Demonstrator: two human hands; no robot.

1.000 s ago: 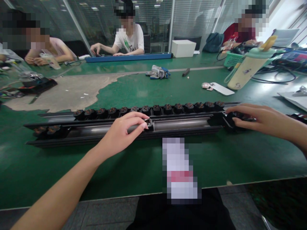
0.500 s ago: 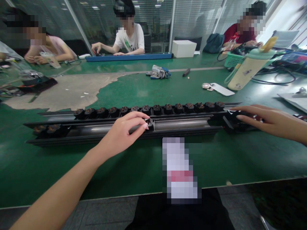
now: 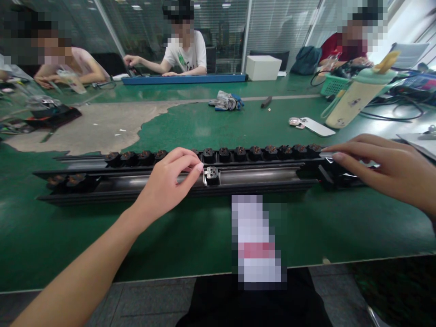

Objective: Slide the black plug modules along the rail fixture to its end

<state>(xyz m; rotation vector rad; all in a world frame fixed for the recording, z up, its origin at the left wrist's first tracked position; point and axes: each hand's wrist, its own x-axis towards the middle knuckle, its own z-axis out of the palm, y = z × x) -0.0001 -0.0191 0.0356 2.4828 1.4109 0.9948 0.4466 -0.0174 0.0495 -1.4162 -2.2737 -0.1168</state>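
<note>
A long black metal channel (image 3: 262,174) lies across the table. A single black socket module (image 3: 212,175) sits in its middle, and two black socket modules (image 3: 66,180) with copper-coloured contacts are at its left end. My left hand (image 3: 173,181) is over the channel, thumb and index fingertips close together at the left side of the single module. Whether anything is pinched there is hidden. My right hand (image 3: 384,159) hovers around the right end, fingers stretched and thumb apart, close to the last socket (image 3: 314,150) of the back row and above a black part (image 3: 335,175).
Behind the channel runs a second rail holding several black sockets (image 3: 240,153). Farther back lie gloves (image 3: 227,101), a white phone (image 3: 316,126) and a bottle (image 3: 357,97). Co-workers sit across the table, one beside a blue bar (image 3: 184,80). A blurred, pixelated patch (image 3: 257,227) is in front.
My left fingertips have shifted left off the top of the single module, leaving it uncovered. My right hand has lifted slightly from the black part at the right end.
</note>
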